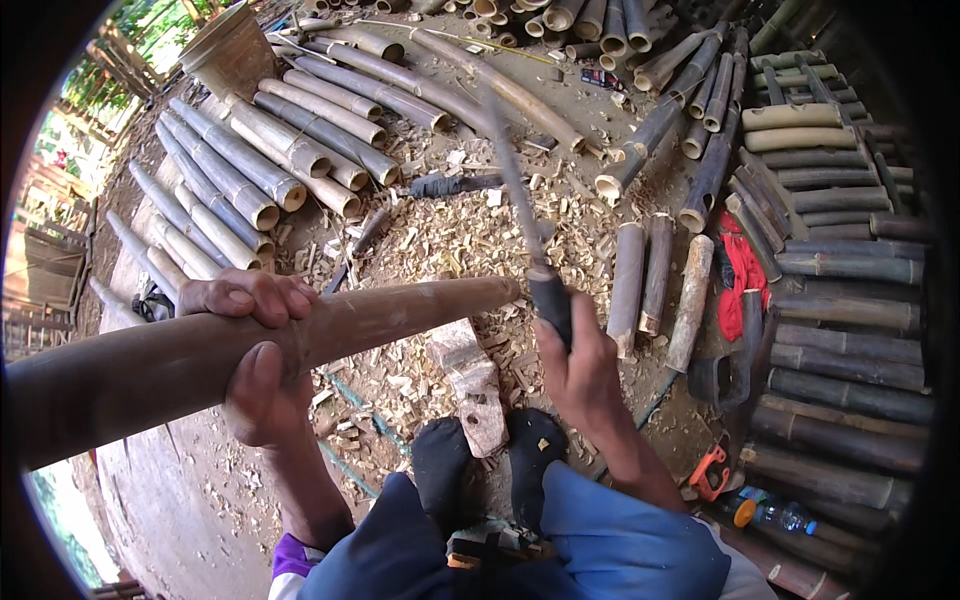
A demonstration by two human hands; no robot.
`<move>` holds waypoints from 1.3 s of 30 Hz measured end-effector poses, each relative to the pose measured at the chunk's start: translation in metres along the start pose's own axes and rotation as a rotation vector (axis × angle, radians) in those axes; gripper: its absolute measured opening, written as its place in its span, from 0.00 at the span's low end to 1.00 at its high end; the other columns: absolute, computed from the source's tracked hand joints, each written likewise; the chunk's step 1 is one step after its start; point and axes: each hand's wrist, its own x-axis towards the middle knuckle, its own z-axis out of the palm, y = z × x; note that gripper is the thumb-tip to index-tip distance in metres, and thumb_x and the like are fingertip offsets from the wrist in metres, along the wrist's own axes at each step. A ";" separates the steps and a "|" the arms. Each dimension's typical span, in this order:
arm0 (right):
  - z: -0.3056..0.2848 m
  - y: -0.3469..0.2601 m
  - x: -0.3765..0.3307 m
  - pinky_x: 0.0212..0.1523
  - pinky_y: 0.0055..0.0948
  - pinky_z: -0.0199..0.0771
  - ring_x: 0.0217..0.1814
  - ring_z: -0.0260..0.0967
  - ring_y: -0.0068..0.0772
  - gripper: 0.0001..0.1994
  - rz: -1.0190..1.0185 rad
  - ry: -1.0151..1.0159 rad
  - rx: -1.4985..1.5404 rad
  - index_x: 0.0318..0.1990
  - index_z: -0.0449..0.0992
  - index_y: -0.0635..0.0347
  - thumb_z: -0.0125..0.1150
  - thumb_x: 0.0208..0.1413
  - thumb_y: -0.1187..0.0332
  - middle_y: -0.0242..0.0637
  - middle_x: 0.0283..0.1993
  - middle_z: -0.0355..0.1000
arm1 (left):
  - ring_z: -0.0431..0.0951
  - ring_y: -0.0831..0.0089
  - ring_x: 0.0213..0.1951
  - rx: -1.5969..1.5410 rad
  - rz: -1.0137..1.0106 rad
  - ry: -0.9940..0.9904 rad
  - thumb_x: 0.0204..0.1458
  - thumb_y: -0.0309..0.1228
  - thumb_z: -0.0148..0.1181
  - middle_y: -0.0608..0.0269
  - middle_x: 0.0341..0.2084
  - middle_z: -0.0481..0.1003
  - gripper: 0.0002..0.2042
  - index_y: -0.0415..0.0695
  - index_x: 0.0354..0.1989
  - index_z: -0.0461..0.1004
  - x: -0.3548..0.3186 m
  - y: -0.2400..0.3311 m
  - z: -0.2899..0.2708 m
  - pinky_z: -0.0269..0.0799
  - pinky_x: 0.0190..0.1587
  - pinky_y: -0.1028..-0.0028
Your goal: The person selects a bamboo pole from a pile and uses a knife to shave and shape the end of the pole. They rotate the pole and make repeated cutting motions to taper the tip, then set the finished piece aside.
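A thick brown bamboo pole (160,370) reaches in from the left edge and slants up to the middle of the head view. My left hand (262,335) grips it, fingers over the top and thumb on the near side. In my right hand (578,370) is a machete (520,200), held by its dark handle with the long blade pointing up, just past the pole's far end and apart from it. Below that end, a pale wooden block (470,385) lies between my dark-socked feet, with a hole in its near part.
Wood chips (450,240) cover the ground. Cut bamboo lengths (235,180) lie at the far left, and more bamboo (845,340) is stacked along the right. A dark-wrapped tool (450,186), red cloth (742,275), orange-handled saw (710,472), plastic bottle (785,517) and bucket (228,55) are around.
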 end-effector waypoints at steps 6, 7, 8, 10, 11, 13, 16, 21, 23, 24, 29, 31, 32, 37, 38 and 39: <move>0.055 0.117 -0.022 0.29 0.55 0.80 0.29 0.80 0.62 0.16 0.133 -0.189 -0.353 0.50 0.64 0.65 0.57 0.70 0.61 0.57 0.26 0.76 | 0.72 0.63 0.43 0.007 0.049 -0.012 0.52 0.32 0.67 0.58 0.39 0.68 0.21 0.45 0.51 0.66 0.022 -0.011 0.029 0.70 0.55 0.59; 0.041 0.106 -0.013 0.29 0.55 0.80 0.30 0.80 0.63 0.16 0.152 -0.207 -0.347 0.50 0.64 0.65 0.57 0.70 0.60 0.58 0.27 0.77 | 0.72 0.63 0.43 -0.005 0.029 -0.002 0.52 0.32 0.68 0.58 0.39 0.68 0.21 0.45 0.51 0.66 0.019 -0.012 0.033 0.70 0.55 0.59; 0.046 0.087 -0.007 0.30 0.56 0.80 0.31 0.80 0.64 0.16 0.169 -0.263 -0.303 0.49 0.64 0.65 0.57 0.70 0.60 0.59 0.28 0.77 | 0.72 0.63 0.43 0.032 -0.013 0.019 0.52 0.33 0.68 0.58 0.39 0.68 0.21 0.45 0.51 0.66 0.010 -0.005 0.023 0.70 0.55 0.59; 0.006 0.052 0.009 0.31 0.55 0.80 0.32 0.81 0.63 0.16 0.208 -0.207 -0.194 0.49 0.64 0.65 0.57 0.71 0.59 0.59 0.30 0.77 | 0.72 0.63 0.43 -0.012 0.008 0.014 0.52 0.32 0.67 0.58 0.39 0.69 0.20 0.45 0.51 0.66 0.018 -0.011 0.032 0.70 0.55 0.59; -0.004 0.032 0.008 0.31 0.54 0.81 0.32 0.81 0.62 0.16 0.237 -0.200 -0.117 0.49 0.65 0.65 0.57 0.71 0.59 0.59 0.31 0.77 | 0.72 0.64 0.43 -0.012 -0.002 0.013 0.52 0.32 0.67 0.58 0.38 0.69 0.20 0.45 0.51 0.67 0.018 -0.009 0.032 0.71 0.55 0.59; -0.010 -0.007 0.010 0.30 0.52 0.81 0.32 0.82 0.60 0.17 0.068 -0.024 0.038 0.49 0.65 0.66 0.55 0.72 0.58 0.58 0.31 0.78 | 0.73 0.64 0.43 0.041 -0.015 0.024 0.52 0.31 0.67 0.58 0.38 0.69 0.20 0.45 0.51 0.67 0.015 -0.002 0.024 0.71 0.55 0.59; 0.006 0.021 0.000 0.32 0.51 0.82 0.34 0.82 0.61 0.21 0.084 -0.017 -0.011 0.56 0.65 0.69 0.53 0.72 0.56 0.58 0.32 0.78 | 0.74 0.63 0.42 0.024 -0.021 0.031 0.51 0.30 0.68 0.57 0.38 0.70 0.20 0.44 0.50 0.67 0.018 -0.007 0.028 0.72 0.54 0.59; 0.040 0.107 -0.014 0.35 0.61 0.81 0.36 0.81 0.68 0.19 0.316 -0.252 -0.291 0.52 0.65 0.65 0.56 0.70 0.55 0.61 0.29 0.77 | 0.73 0.64 0.43 -0.084 0.022 -0.024 0.52 0.29 0.66 0.58 0.39 0.69 0.19 0.45 0.51 0.67 0.022 -0.017 0.032 0.70 0.55 0.59; 0.011 0.073 0.006 0.33 0.57 0.80 0.35 0.81 0.66 0.21 0.293 -0.230 -0.239 0.55 0.65 0.65 0.56 0.70 0.55 0.58 0.30 0.78 | 0.73 0.64 0.43 -0.091 -0.005 -0.028 0.51 0.29 0.66 0.59 0.39 0.69 0.19 0.46 0.50 0.67 0.024 -0.019 0.031 0.70 0.55 0.60; 0.015 0.046 0.008 0.33 0.55 0.81 0.35 0.81 0.65 0.21 0.352 -0.301 -0.130 0.57 0.65 0.66 0.56 0.71 0.56 0.56 0.31 0.78 | 0.72 0.64 0.43 -0.019 -0.031 -0.011 0.51 0.28 0.66 0.59 0.39 0.69 0.19 0.46 0.50 0.67 0.018 -0.009 0.020 0.70 0.55 0.60; 0.003 0.020 -0.005 0.25 0.50 0.80 0.26 0.81 0.54 0.18 -0.133 0.146 0.104 0.55 0.66 0.67 0.58 0.71 0.60 0.51 0.28 0.77 | 0.72 0.65 0.42 0.007 -0.041 -0.002 0.51 0.29 0.66 0.59 0.39 0.69 0.19 0.47 0.50 0.67 0.020 -0.007 0.022 0.70 0.55 0.60; 0.032 0.081 -0.015 0.26 0.54 0.80 0.27 0.81 0.56 0.18 0.235 -0.160 -0.176 0.51 0.65 0.68 0.58 0.71 0.60 0.54 0.25 0.77 | 0.72 0.65 0.43 -0.028 -0.052 -0.020 0.51 0.29 0.66 0.59 0.39 0.69 0.20 0.46 0.50 0.67 0.020 -0.012 0.032 0.70 0.55 0.60; 0.047 0.124 -0.024 0.26 0.54 0.80 0.27 0.80 0.58 0.17 0.261 -0.226 -0.341 0.49 0.64 0.67 0.56 0.71 0.60 0.55 0.23 0.76 | 0.72 0.65 0.43 -0.040 -0.034 -0.040 0.51 0.29 0.66 0.60 0.39 0.69 0.20 0.46 0.51 0.67 0.021 -0.011 0.037 0.70 0.55 0.60; 0.015 0.065 -0.004 0.26 0.52 0.78 0.29 0.80 0.62 0.17 0.315 -0.225 -0.222 0.50 0.64 0.67 0.57 0.70 0.60 0.56 0.25 0.76 | 0.72 0.64 0.43 -0.060 -0.045 -0.047 0.52 0.31 0.68 0.60 0.39 0.68 0.20 0.46 0.51 0.67 0.018 -0.010 0.024 0.69 0.57 0.60; 0.005 0.045 -0.006 0.26 0.52 0.77 0.29 0.80 0.62 0.17 0.260 -0.175 -0.165 0.49 0.64 0.67 0.58 0.70 0.61 0.56 0.26 0.76 | 0.72 0.64 0.43 -0.046 -0.055 -0.042 0.52 0.31 0.67 0.59 0.39 0.68 0.20 0.46 0.51 0.67 0.016 -0.009 0.023 0.69 0.57 0.60; 0.007 0.027 -0.001 0.26 0.52 0.76 0.29 0.80 0.62 0.16 0.180 -0.152 -0.076 0.49 0.64 0.66 0.59 0.70 0.61 0.56 0.26 0.76 | 0.72 0.64 0.43 0.014 -0.055 -0.024 0.52 0.31 0.67 0.59 0.38 0.68 0.20 0.45 0.51 0.67 0.012 -0.004 0.015 0.69 0.57 0.60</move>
